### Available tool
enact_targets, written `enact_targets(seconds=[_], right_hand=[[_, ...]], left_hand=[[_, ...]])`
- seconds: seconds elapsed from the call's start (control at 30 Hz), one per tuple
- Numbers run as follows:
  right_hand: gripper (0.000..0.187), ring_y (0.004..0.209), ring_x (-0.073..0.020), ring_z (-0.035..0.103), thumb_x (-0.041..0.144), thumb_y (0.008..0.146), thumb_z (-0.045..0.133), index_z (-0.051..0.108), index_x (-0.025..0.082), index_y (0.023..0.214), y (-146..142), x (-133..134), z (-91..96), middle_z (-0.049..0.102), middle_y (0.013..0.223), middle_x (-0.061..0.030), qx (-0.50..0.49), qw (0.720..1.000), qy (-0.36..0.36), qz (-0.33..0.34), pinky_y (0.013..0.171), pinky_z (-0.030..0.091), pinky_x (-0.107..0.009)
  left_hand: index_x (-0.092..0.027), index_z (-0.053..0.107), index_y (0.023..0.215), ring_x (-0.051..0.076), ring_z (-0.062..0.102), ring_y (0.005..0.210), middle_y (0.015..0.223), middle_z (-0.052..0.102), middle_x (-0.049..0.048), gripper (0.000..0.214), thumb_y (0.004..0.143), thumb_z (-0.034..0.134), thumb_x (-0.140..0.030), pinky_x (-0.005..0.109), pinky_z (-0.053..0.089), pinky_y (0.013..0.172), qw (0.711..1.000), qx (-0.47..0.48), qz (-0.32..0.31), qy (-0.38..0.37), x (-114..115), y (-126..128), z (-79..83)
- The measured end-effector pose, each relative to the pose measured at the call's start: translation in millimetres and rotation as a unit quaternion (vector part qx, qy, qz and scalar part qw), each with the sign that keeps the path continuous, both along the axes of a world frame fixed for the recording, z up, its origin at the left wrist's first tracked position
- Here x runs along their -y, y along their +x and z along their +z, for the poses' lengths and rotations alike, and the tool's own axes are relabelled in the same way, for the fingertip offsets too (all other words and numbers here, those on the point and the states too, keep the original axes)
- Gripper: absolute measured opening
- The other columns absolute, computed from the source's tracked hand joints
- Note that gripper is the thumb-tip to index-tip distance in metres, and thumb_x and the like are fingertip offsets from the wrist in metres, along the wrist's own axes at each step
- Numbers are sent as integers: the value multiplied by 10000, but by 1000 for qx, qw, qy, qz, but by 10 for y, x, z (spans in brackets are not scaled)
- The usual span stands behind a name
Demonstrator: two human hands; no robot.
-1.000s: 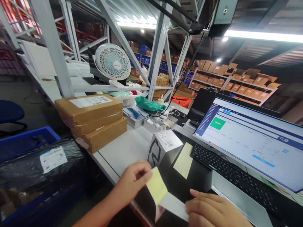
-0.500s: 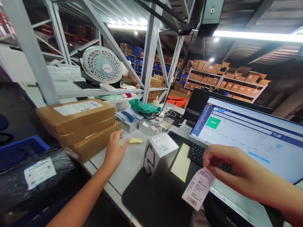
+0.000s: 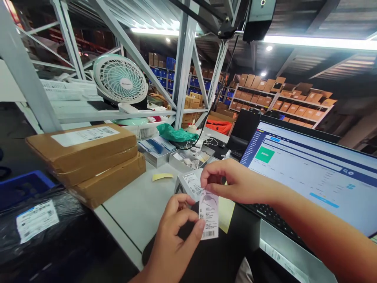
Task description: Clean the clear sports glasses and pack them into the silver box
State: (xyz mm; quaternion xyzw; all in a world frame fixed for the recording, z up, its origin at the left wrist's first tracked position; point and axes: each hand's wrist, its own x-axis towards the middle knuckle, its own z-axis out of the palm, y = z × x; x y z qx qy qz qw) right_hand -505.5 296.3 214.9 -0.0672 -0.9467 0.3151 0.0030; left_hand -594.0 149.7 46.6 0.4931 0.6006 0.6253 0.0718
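My right hand (image 3: 235, 181) pinches the top of a white printed label (image 3: 209, 214) with a barcode. My left hand (image 3: 176, 232) pinches the label's lower left edge, so both hands hold it upright in front of me. Right behind the label stands a small white box (image 3: 188, 184) with black line art, mostly hidden by my hands. A yellow backing strip (image 3: 226, 214) lies on the black mat (image 3: 212, 255) beside the box. A smaller yellow scrap (image 3: 162, 177) lies on the grey table (image 3: 138, 212).
Three stacked brown cardboard parcels (image 3: 88, 159) sit at the left table edge. A black wrapped parcel (image 3: 38, 232) lies in a blue crate (image 3: 20, 184) lower left. A monitor (image 3: 312, 173) and keyboard (image 3: 273, 216) fill the right. A fan (image 3: 119, 80) stands on the shelf.
My left hand dropped the yellow scrap on the table and came back to the label. My right hand carried the label left, in front of the white box.
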Motion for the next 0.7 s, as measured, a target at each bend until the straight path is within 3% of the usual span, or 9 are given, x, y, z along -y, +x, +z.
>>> enact_targets(seconds=[0.13, 0.2, 0.33, 0.47, 0.53, 0.63, 0.7], right_hand=[[211, 842, -135, 612, 233, 909, 596, 637, 189, 1112, 110, -18, -218, 689, 1026, -39, -84, 988, -27, -130, 725, 485, -256], [211, 775, -133, 606, 338, 918, 611, 654, 175, 1044, 203, 3, -353, 682, 943, -37, -56, 977, -92, -183, 679, 482, -253], [340, 595, -101, 541, 496, 849, 695, 647, 160, 822, 355, 105, -556, 598, 708, 17, 32, 949, -237, -204, 567, 437, -229], [376, 579, -96, 507, 527, 819, 720, 624, 167, 764, 374, 147, -537, 555, 660, 31, 21, 945, -233, -227, 539, 412, -219], [380, 559, -91, 488, 529, 825, 709, 615, 168, 753, 338, 95, -463, 551, 646, 34, 17, 951, -208, -227, 527, 397, -219], [381, 553, -86, 474, 532, 844, 688, 610, 170, 756, 251, -50, -368, 545, 626, 41, -13, 959, -163, -232, 535, 375, -221], [416, 542, -81, 456, 563, 815, 710, 598, 171, 736, 171, -147, -357, 528, 603, 50, -20, 956, -172, -239, 531, 354, -222]], left_hand=[[-217, 642, 718, 213, 576, 1068, 1139, 542, 76, 234, 926, 596, -315, 329, 508, 900, 997, 45, 44, 48, -42, 59, -56], [-218, 640, 726, 226, 560, 1123, 1162, 530, 76, 222, 928, 597, -301, 341, 494, 928, 992, 55, 87, 67, -60, 88, -70], [-227, 644, 759, 219, 557, 1157, 1190, 503, 69, 161, 915, 617, -260, 335, 496, 943, 988, 31, 118, 91, -112, 137, -90], [-238, 654, 799, 230, 554, 1194, 1256, 484, 74, 162, 935, 581, -285, 357, 508, 960, 988, -30, 115, 93, -129, 126, -132], [-252, 659, 974, 265, 533, 1245, 1329, 470, 96, 175, 942, 574, -402, 412, 503, 998, 986, -62, 128, 86, -146, 69, -191], [-221, 483, 1328, 347, 425, 1376, 1478, 387, 172, 620, 873, 597, -625, 533, 450, 1072, 978, -89, 167, 88, -239, -71, -330], [-185, 315, 1463, 396, 319, 1448, 1557, 283, 223, 880, 799, 676, -636, 595, 412, 1098, 980, -98, 160, 61, -337, -161, -423]])
